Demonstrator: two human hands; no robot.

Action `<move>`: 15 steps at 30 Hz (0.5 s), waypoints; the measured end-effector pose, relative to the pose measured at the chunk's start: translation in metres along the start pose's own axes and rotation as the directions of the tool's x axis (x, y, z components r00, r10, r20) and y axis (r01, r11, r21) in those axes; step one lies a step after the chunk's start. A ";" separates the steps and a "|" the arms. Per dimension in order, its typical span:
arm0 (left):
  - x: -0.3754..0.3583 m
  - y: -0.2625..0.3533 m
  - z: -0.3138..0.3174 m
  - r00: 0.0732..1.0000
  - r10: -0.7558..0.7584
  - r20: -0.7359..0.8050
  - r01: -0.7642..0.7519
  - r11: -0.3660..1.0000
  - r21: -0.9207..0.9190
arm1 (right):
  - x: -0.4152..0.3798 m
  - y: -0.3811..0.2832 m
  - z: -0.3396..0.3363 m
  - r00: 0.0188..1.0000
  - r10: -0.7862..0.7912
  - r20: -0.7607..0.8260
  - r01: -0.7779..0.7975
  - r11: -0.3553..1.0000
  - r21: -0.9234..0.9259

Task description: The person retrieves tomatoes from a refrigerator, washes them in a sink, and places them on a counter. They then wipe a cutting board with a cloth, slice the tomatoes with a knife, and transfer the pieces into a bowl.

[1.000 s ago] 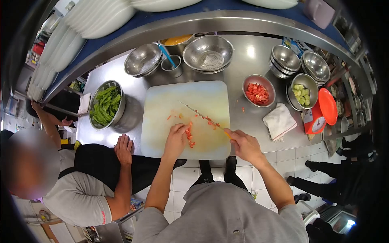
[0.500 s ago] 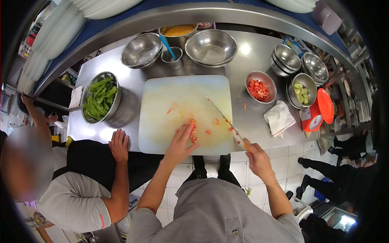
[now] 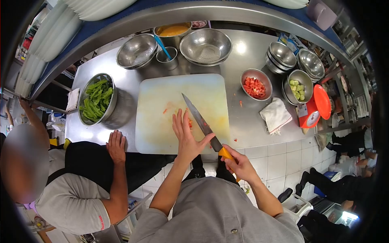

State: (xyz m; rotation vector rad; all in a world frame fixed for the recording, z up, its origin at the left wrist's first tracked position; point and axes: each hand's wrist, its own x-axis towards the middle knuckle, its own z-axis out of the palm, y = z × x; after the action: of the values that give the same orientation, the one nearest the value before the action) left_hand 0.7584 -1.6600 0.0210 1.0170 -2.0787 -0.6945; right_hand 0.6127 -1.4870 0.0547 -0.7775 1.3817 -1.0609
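My right hand [image 3: 238,164] is wrapped round the yellow handle of a long kitchen knife [image 3: 197,115]. Its blade slants up and to the left over the white cutting board [image 3: 162,87], a few red bits clinging to the metal. My left hand [image 3: 186,137] is open over the near part of the board, fingers spread and thumb tip right at the blade near the handle. Chopped red pieces [image 3: 190,122], which look like tomato, show partly behind its fingers. A small red scrap [image 3: 165,111] lies left of them on the board.
Leafy greens [image 3: 97,99] fill a colander at left, beside a co-worker's hand [image 3: 116,146] on the table edge. At right are diced red pieces [image 3: 255,87] in a bowl, a cloth [image 3: 275,115] and a red scale [image 3: 310,117]. Steel bowls [image 3: 206,46] line the back.
The knife has swung left, from the board's right side to beside my left hand, its flat now facing up. My left hand has lifted from the pieces, fingers spreading. The view has shifted slightly.
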 end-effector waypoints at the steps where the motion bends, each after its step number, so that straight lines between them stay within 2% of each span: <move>1: 0.003 0.003 -0.002 0.999 0.044 0.013 -0.044 0.999 0.019 | -0.001 -0.003 -0.001 1.000 0.000 -0.001 0.000 1.000 0.001; 3: 0.005 0.005 -0.002 0.995 0.092 0.025 -0.093 0.995 0.037 | -0.002 -0.013 -0.006 0.998 0.035 0.051 -0.044 0.984 0.172; 9: 0.023 -0.012 0.006 0.996 -0.016 -0.085 0.024 0.996 0.089 | -0.022 -0.021 -0.027 0.988 0.097 0.120 -0.123 0.966 0.227; 10: 0.029 -0.015 0.006 0.991 -0.055 -0.118 0.061 0.997 0.045 | -0.030 -0.022 -0.033 0.987 0.100 0.124 -0.126 0.965 0.228; 12: 0.039 -0.029 0.004 0.984 -0.094 -0.149 0.095 0.995 0.000 | -0.046 -0.022 -0.047 0.979 0.170 0.116 -0.186 0.973 0.137; 14: 0.046 -0.039 0.001 0.945 -0.206 -0.254 0.199 0.979 -0.051 | -0.053 -0.020 -0.055 0.978 0.188 0.091 -0.196 0.977 0.088; 15: 0.047 -0.038 -0.003 0.947 -0.204 -0.248 0.197 0.979 -0.053 | -0.054 -0.020 -0.056 0.999 0.042 0.034 -0.036 0.986 -0.164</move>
State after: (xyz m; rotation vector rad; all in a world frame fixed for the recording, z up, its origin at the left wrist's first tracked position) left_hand 0.7567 -1.7195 0.0127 1.2455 -1.7578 -0.6539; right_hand 0.5610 -1.4365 0.0889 -0.8820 1.4595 -0.9065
